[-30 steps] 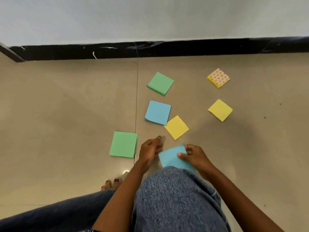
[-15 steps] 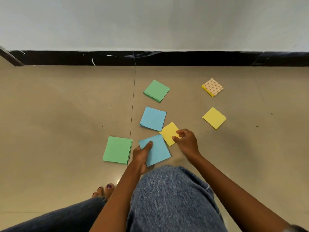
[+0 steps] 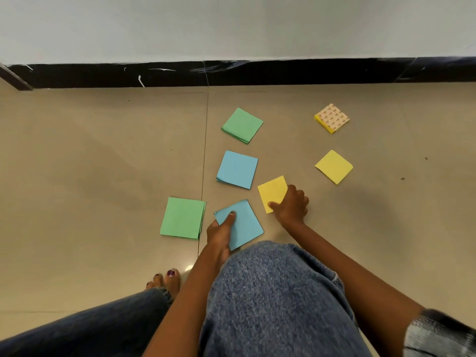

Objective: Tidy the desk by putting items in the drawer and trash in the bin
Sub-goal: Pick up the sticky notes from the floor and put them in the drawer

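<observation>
No writing could be read on any pad; the only marking was a small repeated print on the patterned pad (image 3: 332,117), too fine to make out, over a yellow edge.

The floor (image 3: 90,163) was smooth, glossy beige tile with a thin grout line (image 3: 204,155) running toward a black skirting (image 3: 257,73) below a pale matt wall (image 3: 231,24). All the pads were flat paper squares, some showing stacked sheet edges.

Taking the middle blue pad (image 3: 237,169) as the landmark: a green pad (image 3: 242,125) lay just beyond it toward the wall, and the patterned pad lay well to its right and farther back. A yellow pad (image 3: 334,166) lay well to its right at about the same depth. A second green pad (image 3: 183,218), with a thick layered edge, lay nearer the person and to its left, across the grout line.

Nearer than the landmark, the left hand (image 3: 221,234) held a blue note (image 3: 240,224), thumb pressed on top and fingers hidden beneath. Just right of the landmark's near corner, the right hand (image 3: 292,206) pinched a yellow note (image 3: 273,193) at its near edge, thumb on top, the sheet tilted. The two notes were near each other but apart.

A knee (image 3: 270,292) in coarse blue denim filled the foreground, and bare toes (image 3: 167,278) with dark polish showed left of it.
</observation>
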Demonstrator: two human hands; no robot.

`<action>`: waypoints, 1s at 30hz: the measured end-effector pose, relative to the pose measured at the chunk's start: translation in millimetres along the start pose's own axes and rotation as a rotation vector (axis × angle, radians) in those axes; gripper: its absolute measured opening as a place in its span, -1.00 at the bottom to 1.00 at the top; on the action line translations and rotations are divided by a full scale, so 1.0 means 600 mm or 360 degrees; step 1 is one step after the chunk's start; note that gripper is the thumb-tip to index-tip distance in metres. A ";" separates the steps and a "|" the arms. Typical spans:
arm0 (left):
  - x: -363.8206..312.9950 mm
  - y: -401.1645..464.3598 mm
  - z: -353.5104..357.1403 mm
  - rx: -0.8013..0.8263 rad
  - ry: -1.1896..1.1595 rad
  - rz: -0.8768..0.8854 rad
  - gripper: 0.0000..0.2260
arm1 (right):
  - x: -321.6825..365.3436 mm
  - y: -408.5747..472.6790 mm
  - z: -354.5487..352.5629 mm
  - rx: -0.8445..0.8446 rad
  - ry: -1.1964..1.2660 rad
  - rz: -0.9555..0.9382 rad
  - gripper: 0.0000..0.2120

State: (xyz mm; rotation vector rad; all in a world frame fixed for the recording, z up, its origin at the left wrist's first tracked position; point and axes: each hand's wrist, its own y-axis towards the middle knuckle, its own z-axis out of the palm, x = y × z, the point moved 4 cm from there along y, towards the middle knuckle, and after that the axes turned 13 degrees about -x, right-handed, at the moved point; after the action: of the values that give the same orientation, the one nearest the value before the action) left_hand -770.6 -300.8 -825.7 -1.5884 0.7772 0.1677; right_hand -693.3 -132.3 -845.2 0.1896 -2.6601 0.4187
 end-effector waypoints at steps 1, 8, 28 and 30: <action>-0.001 -0.003 0.003 0.0004 -0.0004 -0.0004 -0.57 | -0.006 -0.001 -0.009 -0.0053 0.0206 0.0027 -0.61; -0.006 -0.021 0.039 0.0137 -0.0159 -0.0053 -0.59 | -0.027 -0.054 -0.050 0.0292 0.1073 0.0089 -0.93; 0.022 -0.016 0.103 0.0071 -0.0053 -0.0134 -0.66 | -0.079 0.151 -0.114 -0.0270 -0.0466 -0.0485 -0.47; 0.023 -0.011 0.097 0.0055 -0.0019 -0.0124 -0.65 | -0.092 0.178 -0.112 -0.0107 -0.0567 -0.0396 -0.42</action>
State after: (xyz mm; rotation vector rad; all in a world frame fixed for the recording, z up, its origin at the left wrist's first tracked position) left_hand -737.2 -252.6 -838.5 -1.5809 0.7043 0.1063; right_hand -638.1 -6.4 -839.5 0.6183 -2.9382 0.2307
